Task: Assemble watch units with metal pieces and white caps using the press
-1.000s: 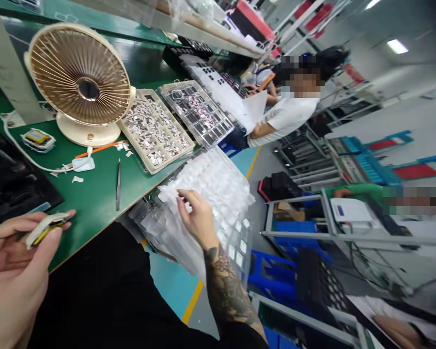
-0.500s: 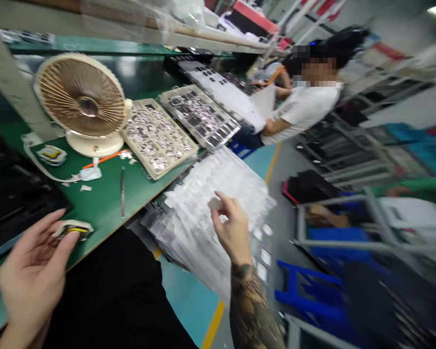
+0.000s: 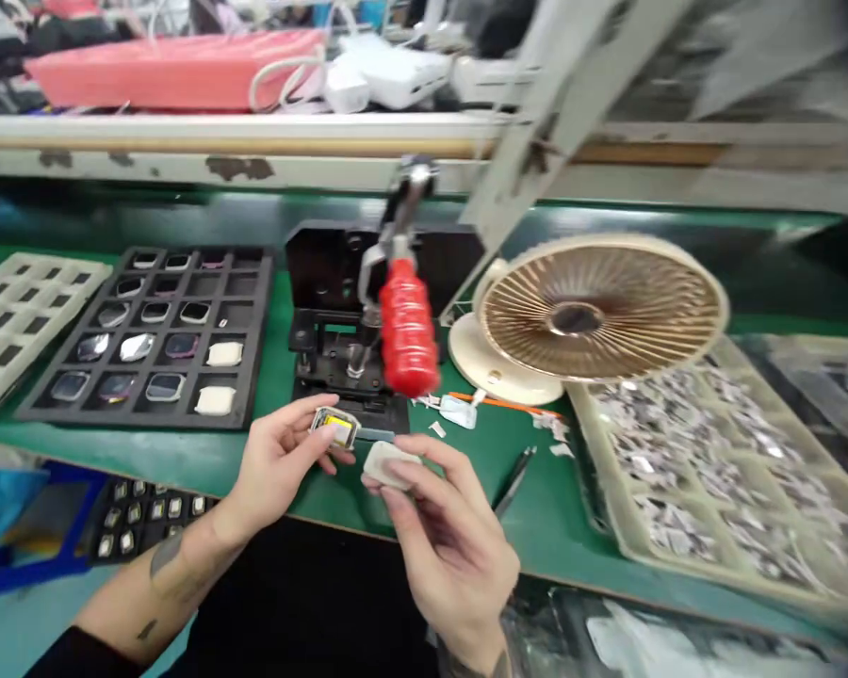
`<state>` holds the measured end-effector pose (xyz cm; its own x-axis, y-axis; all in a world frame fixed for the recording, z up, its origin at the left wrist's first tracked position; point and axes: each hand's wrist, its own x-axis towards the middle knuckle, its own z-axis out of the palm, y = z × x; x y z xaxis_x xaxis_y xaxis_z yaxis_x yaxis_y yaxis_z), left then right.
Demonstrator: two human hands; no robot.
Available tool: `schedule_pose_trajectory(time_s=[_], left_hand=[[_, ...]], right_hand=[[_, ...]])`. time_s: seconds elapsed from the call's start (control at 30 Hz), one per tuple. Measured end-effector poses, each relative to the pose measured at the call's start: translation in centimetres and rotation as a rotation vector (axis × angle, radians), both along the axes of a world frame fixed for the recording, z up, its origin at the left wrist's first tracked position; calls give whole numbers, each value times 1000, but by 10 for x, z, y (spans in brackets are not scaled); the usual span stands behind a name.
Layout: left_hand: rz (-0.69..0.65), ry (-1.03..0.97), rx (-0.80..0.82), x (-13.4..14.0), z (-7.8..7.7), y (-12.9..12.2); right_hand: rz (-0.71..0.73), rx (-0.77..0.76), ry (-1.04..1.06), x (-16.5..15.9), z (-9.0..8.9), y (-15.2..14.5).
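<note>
My left hand (image 3: 272,471) pinches a small watch case (image 3: 335,428) with its inner side up, showing a yellow part within a pale rim. Close beside it, my right hand (image 3: 459,537) grips a thin, whitish rounded-square piece (image 3: 390,463) between thumb and fingers. The two pieces are apart, held over the front of the green bench. Just behind them stands a black press fixture (image 3: 329,363) with a red-handled toggle clamp (image 3: 411,334). Tweezers (image 3: 514,478) lie on the bench to the right of my right hand.
Left of the fixture, a dark compartment tray (image 3: 244,315) holds several watch-sized pieces, with a pale tray (image 3: 77,273) beyond it. A cream fan (image 3: 594,306) and a tray of small scraps (image 3: 626,541) stand on the right. A shelf (image 3: 339,132) crosses above the bench.
The view has swung left from the aisle to the bench. My right hand has come from above the plastic-covered stack to beside the left hand, still holding the pale piece.
</note>
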<state>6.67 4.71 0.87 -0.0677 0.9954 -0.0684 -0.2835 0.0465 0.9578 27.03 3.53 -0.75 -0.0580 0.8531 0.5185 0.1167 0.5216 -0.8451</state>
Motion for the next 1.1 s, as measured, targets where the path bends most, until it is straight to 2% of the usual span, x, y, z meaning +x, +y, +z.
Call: schedule_pose_trajectory(time_s=[0.13,0.33,0.5,0.7,0.8,0.93,1.0,1.1], left_hand=[[-29,-145,35,-8,-4,-3],[-112,-167,59,3,-7,-13],[-143,-150,77,9,-6,-16],[-68,-27,82,14,-3,-16],[-81,-17,114,16,0,-17],[-118,53,113,17,3,-18],[-93,155,175,16,3,-20],[-9,363,366,14,1,-23]], right_hand=[[-47,77,-117,-4,3,9],[-43,126,-236,-12,9,17],[33,54,-269,-13,10,15],[-21,-83,-174,-7,4,7],[9,-145,-131,-3,5,9],[0,-133,-111,-4,8,11],[-26,-108,-108,-6,9,9],[-50,-90,-94,-10,9,4]])
